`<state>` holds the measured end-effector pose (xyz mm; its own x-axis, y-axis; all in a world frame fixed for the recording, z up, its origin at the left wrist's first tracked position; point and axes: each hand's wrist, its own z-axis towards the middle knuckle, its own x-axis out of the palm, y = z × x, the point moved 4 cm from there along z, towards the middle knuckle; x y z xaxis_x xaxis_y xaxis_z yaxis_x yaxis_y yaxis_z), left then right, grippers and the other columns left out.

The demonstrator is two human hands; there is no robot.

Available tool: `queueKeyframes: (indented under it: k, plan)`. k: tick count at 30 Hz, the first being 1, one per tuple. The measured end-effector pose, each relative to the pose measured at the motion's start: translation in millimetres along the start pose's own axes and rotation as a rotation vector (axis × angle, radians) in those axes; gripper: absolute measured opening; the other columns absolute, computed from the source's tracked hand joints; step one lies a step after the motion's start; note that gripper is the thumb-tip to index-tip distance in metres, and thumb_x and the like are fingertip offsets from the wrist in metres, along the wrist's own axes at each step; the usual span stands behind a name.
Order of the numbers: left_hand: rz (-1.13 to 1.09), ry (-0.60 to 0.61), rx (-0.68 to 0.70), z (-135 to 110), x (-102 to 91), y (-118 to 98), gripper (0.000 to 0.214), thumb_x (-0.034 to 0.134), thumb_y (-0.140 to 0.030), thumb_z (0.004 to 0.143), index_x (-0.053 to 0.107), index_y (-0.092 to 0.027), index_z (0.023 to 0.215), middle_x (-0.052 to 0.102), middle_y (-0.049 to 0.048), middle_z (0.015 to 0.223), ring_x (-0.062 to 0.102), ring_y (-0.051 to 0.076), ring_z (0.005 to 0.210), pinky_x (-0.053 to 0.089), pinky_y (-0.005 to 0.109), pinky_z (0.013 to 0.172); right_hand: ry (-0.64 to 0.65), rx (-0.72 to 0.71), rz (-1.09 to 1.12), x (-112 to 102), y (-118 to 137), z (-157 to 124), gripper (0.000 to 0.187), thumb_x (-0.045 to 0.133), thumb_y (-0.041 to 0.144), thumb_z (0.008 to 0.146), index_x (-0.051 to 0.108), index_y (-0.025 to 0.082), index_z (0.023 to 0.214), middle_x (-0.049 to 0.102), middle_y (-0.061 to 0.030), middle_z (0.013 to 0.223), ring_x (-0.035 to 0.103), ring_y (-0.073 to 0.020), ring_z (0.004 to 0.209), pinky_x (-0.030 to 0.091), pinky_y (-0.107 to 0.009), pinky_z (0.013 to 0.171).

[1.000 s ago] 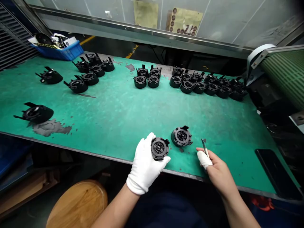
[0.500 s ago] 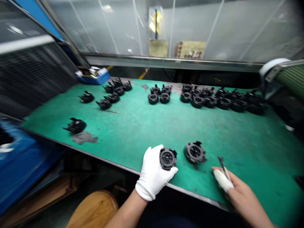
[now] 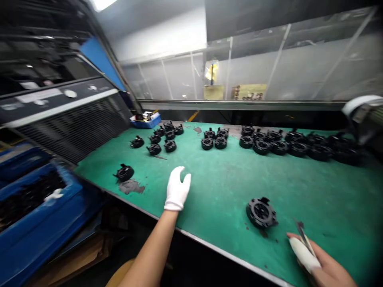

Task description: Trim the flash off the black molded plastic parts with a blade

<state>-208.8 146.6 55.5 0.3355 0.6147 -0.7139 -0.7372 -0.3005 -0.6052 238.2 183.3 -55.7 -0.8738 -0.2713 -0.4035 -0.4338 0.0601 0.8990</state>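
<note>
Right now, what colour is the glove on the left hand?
The glove is white; the head view shows it best.

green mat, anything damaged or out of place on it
Yes: the green mat looks worn through to a grey patch near its front left edge, beside a lone black part. A smaller bare patch shows at the back. A second black part lies alone by the right hand, which holds a small blade.

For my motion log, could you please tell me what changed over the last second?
The left hand has reached out to the left over the table; the round piece it held no longer shows, perhaps hidden behind the glove. The right hand still pinches the small blade, and the black part beside it stays put.
</note>
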Motion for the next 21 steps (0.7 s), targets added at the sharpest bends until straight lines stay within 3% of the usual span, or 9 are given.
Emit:
queueKeyframes:
  k: [2,3,5,6,8,10,13,18,21]
  plan:
    - [-0.103,0.231,0.131,-45.2,30.6,-46.0,0.046,0.061,-0.044,0.089,0.057,-0.023,0.129,0.061,0.0082,0.136,0.055,0.025,0.131,0.043,0.044,0.115,0.064,0.159,0.138,4.0,22.3,-7.6,0.056,0.061,0.054,0.083,0.069,0.021,0.127,0.071,-0.0062,0.084,0.063,-0.0202,0.063,0.051,-0.029,0.054]
    - [-0.152,0.334,0.19,-65.4,44.0,-68.9,0.06,0.068,-0.049,0.084,0.051,-0.026,0.137,0.057,0.0063,0.142,0.053,0.024,0.134,0.043,0.042,0.116,0.09,0.217,0.219,4.9,33.4,-9.6,0.063,0.052,0.06,0.089,0.062,0.018,0.136,0.067,-0.004,0.075,0.052,-0.0161,0.05,0.042,-0.027,0.043]
    - [-0.232,0.508,0.281,-94.1,67.5,-108.7,0.098,0.078,-0.056,0.072,0.03,-0.026,0.152,0.04,0.0095,0.157,0.04,0.028,0.144,0.038,0.046,0.12,0.091,0.194,0.297,0.4,54.1,-8.9,0.066,0.043,0.061,0.096,0.054,0.016,0.143,0.065,-0.0034,0.078,0.048,-0.0133,0.05,0.04,-0.025,0.044]
    - [-0.259,0.567,0.315,-101.9,78.3,-124.3,0.11,0.081,-0.057,0.068,0.021,-0.024,0.155,0.033,0.0117,0.16,0.035,0.031,0.148,0.035,0.048,0.121,0.096,0.158,0.235,-3.9,61.5,-8.1,0.063,0.042,0.06,0.097,0.056,0.016,0.141,0.065,-0.0038,0.079,0.049,-0.0135,0.051,0.043,-0.026,0.047]
    - [-0.294,0.623,0.37,-107.0,98.4,-146.3,0.115,0.082,-0.055,0.067,0.016,-0.023,0.156,0.029,0.0142,0.162,0.031,0.032,0.149,0.033,0.051,0.122,0.116,0.062,0.055,-14.1,72.5,-9.4,0.055,0.042,0.055,0.099,0.062,0.018,0.135,0.069,-0.0055,0.084,0.06,-0.0177,0.064,0.052,-0.031,0.062]
    - [-0.308,0.615,0.392,-106.3,113.8,-156.6,0.105,0.081,-0.048,0.071,0.021,-0.022,0.155,0.036,0.0142,0.158,0.037,0.031,0.146,0.035,0.049,0.121,0.135,-0.041,-0.113,-23.3,81.1,-15.3,0.049,0.043,0.049,0.1,0.065,0.02,0.133,0.074,-0.008,0.099,0.068,-0.0236,0.089,0.055,-0.039,0.084]
    - [-0.297,0.56,0.366,-114.0,123.5,-157.9,0.094,0.078,-0.041,0.075,0.028,-0.019,0.151,0.045,0.0155,0.151,0.045,0.03,0.141,0.038,0.049,0.118,0.171,-0.177,-0.284,-30.0,92.0,-27.6,0.042,0.044,0.038,0.1,0.063,0.023,0.135,0.068,-0.0077,0.129,0.062,-0.0248,0.119,0.047,-0.04,0.104]
    - [-0.197,0.393,0.405,-144.8,116.3,-158.4,0.081,0.074,-0.041,0.079,0.038,-0.015,0.146,0.054,0.0177,0.141,0.05,0.033,0.134,0.042,0.052,0.114,0.207,-0.264,-0.565,-30.2,98.4,-38.5,0.045,0.046,0.019,0.095,0.062,0.025,0.137,0.071,-0.0062,0.125,0.067,-0.0224,0.11,0.05,-0.034,0.099]
    - [-0.178,0.387,0.444,-149.3,116.2,-160.4,0.079,0.072,-0.042,0.08,0.038,-0.014,0.146,0.055,0.0178,0.139,0.051,0.033,0.132,0.043,0.051,0.113,0.207,-0.25,-0.741,-30.0,103.2,-39.7,0.05,0.048,0.015,0.091,0.06,0.027,0.139,0.074,-0.0053,0.111,0.07,-0.0228,0.099,0.054,-0.033,0.087]
